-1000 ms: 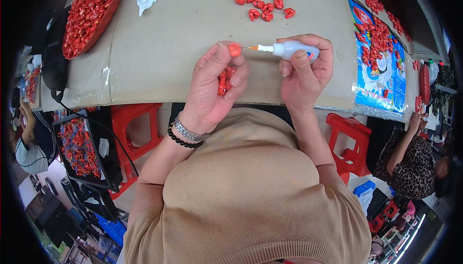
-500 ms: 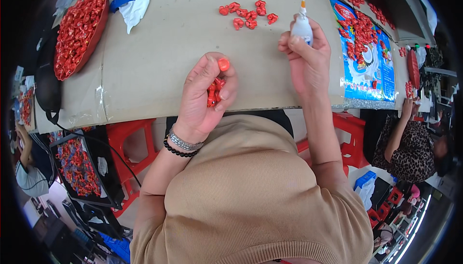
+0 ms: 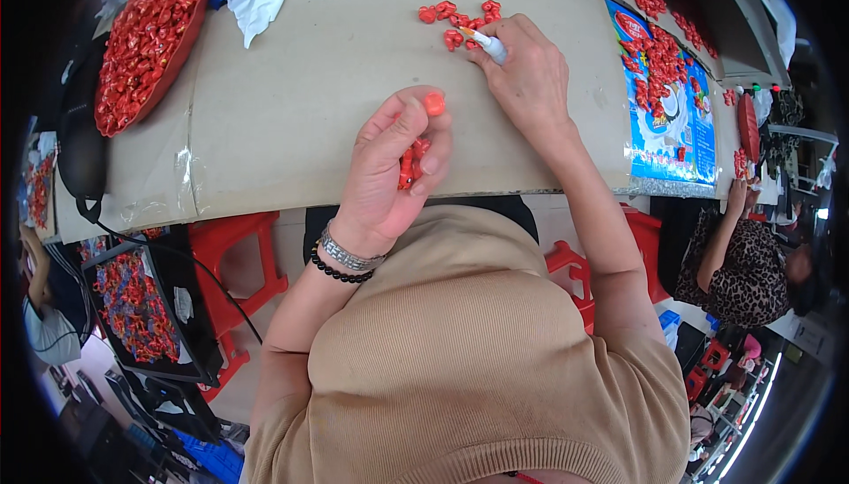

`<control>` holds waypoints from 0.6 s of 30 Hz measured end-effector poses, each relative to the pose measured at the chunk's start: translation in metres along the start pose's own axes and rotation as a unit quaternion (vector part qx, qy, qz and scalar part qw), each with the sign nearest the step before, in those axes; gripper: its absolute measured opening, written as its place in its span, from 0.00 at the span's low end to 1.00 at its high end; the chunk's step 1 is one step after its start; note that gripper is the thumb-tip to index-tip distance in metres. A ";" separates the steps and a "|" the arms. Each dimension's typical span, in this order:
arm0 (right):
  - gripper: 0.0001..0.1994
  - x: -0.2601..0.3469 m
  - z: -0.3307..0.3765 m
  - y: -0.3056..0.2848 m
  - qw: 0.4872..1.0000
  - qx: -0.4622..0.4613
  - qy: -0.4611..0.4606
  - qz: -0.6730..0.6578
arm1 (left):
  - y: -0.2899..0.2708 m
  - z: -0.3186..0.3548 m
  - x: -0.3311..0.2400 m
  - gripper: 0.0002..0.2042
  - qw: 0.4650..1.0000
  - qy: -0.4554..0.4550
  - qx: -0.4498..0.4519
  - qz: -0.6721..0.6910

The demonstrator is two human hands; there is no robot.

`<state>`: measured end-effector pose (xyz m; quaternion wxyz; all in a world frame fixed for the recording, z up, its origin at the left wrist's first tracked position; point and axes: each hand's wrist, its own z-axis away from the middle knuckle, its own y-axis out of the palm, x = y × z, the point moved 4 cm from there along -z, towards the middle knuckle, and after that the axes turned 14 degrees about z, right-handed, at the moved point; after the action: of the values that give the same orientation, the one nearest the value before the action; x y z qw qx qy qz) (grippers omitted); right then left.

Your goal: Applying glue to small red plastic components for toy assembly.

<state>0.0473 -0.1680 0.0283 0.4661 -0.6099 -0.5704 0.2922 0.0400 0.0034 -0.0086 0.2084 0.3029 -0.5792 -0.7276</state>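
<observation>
My left hand (image 3: 386, 165) is closed above the near part of the table. A small orange-red round piece (image 3: 434, 103) is pinched at its thumb and forefinger, and glossy red small parts (image 3: 411, 164) are tucked under the other fingers. My right hand (image 3: 534, 79) grips a small white squeeze bottle (image 3: 492, 49) with an orange collar and a thin needle tip. The bottle is tilted, its tip pointing left over the loose red pieces (image 3: 451, 17) on the table. My right hand partly hides that group.
A red tray (image 3: 188, 64) heaped with glossy red pieces stands at the far left, beside a black object (image 3: 81, 143) with a cord. Blue and white cloths (image 3: 256, 2) lie near it. More red pieces cover a blue printed sheet (image 3: 676, 161) at right. Another person (image 3: 738, 263) sits there.
My right hand has moved left and turned over, bringing the bottle from upright to tilted near the loose pieces. My left hand, still holding its pieces, shifted slightly right and up in view.
</observation>
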 end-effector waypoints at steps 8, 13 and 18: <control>0.06 -0.008 0.024 -0.022 0.967 0.055 0.121 -0.218 | 0.002 0.002 0.002 0.10 1.000 0.025 -0.015 -0.012; 0.07 0.010 0.042 -0.032 0.855 0.070 0.141 -0.495 | 0.007 0.007 0.007 0.09 0.994 0.065 -0.040 -0.079; 0.12 0.018 0.052 -0.032 0.820 0.089 0.152 -0.545 | 0.009 0.011 0.008 0.08 0.985 0.095 -0.056 -0.132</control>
<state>-0.0088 -0.1409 0.0397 0.6823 -0.1917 -0.7032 -0.0565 0.0260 0.0035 -0.0002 0.1816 0.4319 -0.4701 -0.7479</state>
